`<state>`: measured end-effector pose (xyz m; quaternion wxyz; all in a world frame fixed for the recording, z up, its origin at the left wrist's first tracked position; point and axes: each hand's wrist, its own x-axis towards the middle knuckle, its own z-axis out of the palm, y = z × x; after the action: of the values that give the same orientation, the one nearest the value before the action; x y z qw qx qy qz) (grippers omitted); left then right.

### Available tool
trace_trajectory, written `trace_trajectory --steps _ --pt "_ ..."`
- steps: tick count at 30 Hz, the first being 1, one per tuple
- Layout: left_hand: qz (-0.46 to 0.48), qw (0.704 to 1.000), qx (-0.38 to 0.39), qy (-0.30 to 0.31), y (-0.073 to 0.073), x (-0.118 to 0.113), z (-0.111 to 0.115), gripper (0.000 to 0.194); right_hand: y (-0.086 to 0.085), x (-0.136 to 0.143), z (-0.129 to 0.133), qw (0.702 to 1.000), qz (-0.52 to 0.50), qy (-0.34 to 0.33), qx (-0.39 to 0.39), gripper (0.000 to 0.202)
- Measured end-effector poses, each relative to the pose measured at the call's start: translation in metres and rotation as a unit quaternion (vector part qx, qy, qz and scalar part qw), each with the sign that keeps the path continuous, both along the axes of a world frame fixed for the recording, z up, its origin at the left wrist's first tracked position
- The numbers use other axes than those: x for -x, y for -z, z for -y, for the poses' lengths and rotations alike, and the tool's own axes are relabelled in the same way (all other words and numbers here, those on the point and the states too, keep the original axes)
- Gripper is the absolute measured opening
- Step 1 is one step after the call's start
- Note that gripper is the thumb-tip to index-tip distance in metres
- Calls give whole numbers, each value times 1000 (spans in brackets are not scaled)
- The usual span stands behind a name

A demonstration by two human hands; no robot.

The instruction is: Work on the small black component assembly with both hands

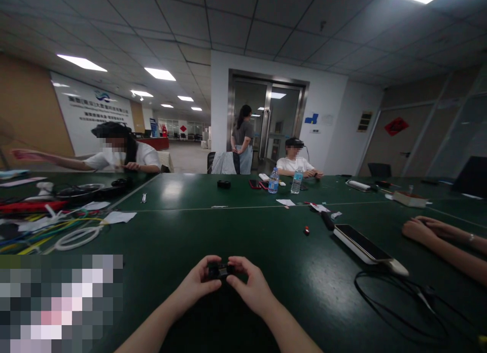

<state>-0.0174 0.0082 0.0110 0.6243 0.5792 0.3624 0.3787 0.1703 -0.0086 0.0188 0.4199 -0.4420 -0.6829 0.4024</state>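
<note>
Both my hands meet over the near middle of the dark green table (178, 234). Between them is a small black object (220, 271) with a lighter patch at its middle; its exact kind is too small to make out. My left hand (200, 282) pinches its left end between thumb and fingers. The right end is gripped the same way by my right hand (249, 279). My fingertips cover both ends of the object.
Cables (81, 236) crowd the left. A white device with a dark screen (363, 244) and a black cord (395, 312) lie right, near another person's hands (422, 231). Two water bottles (273, 180) stand farther back. A small black block (223, 184) rests beyond. Seated people face me.
</note>
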Motion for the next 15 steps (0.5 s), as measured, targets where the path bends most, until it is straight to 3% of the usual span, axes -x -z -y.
trace_trajectory --steps 15 --pt "-15 1000 17 -16 -7 -1 3 41 1 0 -2 1000 5 -2 4 38"
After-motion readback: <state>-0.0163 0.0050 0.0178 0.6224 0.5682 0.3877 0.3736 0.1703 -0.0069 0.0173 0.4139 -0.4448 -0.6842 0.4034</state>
